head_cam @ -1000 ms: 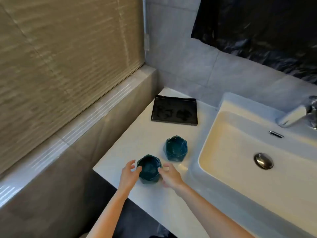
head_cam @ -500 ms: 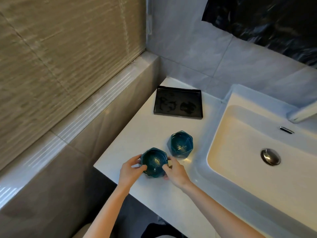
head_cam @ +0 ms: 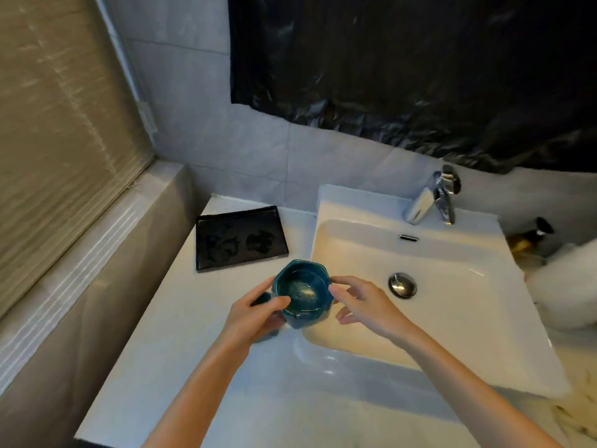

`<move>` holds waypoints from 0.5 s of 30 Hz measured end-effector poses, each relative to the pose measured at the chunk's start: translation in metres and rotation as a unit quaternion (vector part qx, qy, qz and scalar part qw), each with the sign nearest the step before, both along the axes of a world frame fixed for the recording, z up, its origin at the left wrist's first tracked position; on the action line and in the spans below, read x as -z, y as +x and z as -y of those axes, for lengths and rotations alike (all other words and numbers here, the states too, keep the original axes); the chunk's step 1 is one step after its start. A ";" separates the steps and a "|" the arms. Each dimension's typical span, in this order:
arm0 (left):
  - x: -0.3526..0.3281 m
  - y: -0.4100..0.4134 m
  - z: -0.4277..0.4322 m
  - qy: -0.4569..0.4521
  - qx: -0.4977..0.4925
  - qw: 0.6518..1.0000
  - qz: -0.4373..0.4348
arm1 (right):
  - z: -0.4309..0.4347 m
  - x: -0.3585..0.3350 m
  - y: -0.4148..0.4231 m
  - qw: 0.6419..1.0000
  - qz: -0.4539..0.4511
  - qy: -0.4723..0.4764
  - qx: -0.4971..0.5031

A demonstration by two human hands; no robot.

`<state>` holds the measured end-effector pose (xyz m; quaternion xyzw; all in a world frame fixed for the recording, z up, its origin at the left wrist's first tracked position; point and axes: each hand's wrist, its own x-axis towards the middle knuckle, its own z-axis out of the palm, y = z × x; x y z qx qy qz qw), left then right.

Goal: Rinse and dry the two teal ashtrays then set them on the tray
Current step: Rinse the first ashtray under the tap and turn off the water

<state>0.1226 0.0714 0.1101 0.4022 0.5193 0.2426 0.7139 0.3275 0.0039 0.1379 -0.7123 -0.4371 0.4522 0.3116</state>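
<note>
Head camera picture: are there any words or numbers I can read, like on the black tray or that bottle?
None can be read.
Flat black rectangular tray: only dark blotches, no letters.
Small dark-capped amber bottle beside the white ceramic sink: too blurred to tell.

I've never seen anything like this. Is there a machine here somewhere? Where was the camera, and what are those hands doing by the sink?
There is no machine here. These are a person's two bare hands, and the picture comes from a wide-angle camera worn on the head, looking down. The left hand grips a teal ashtray, held up beside the sink. The right hand reaches the ashtray's other side with its fingertips; I cannot tell whether it grips. A second ashtray peeks out from behind the left hand, mostly hidden. Further back on the white counter lies a black tray with no ashtray on it yet. The tap stands behind the basin.
</note>
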 end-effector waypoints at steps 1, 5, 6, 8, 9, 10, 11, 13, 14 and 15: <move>0.001 0.017 -0.004 -0.011 0.005 1.000 0.014 | 0.003 -0.009 0.017 0.999 0.027 0.019 0.020; 0.001 0.085 -0.012 -0.033 0.040 0.998 0.045 | 0.007 -0.044 0.090 0.954 0.228 0.144 0.132; 0.000 0.101 -0.013 -0.034 0.048 0.997 0.040 | 0.006 -0.052 0.108 0.934 0.274 0.171 0.154; 0.000 0.131 -0.015 -0.033 0.065 0.997 0.036 | 0.002 -0.065 0.140 0.893 0.358 0.207 0.177; 0.000 0.145 -0.015 -0.034 0.072 0.996 0.033 | -0.001 -0.070 0.154 0.875 0.397 0.213 0.178; 0.000 0.159 -0.016 -0.034 0.082 0.996 0.029 | -0.006 -0.073 0.166 0.862 0.426 0.212 0.173; 0.000 0.171 -0.017 -0.033 0.086 0.995 0.027 | -0.011 -0.076 0.177 0.856 0.445 0.204 0.163; -0.001 0.195 -0.018 -0.032 0.086 0.996 0.018 | -0.024 -0.074 0.195 0.851 0.475 0.181 0.131; 0.000 0.205 -0.019 -0.031 0.085 0.996 0.014 | -0.032 -0.071 0.202 0.847 0.491 0.170 0.111; 0.000 0.214 -0.019 -0.030 0.084 0.996 0.011 | -0.038 -0.067 0.210 0.844 0.506 0.157 0.088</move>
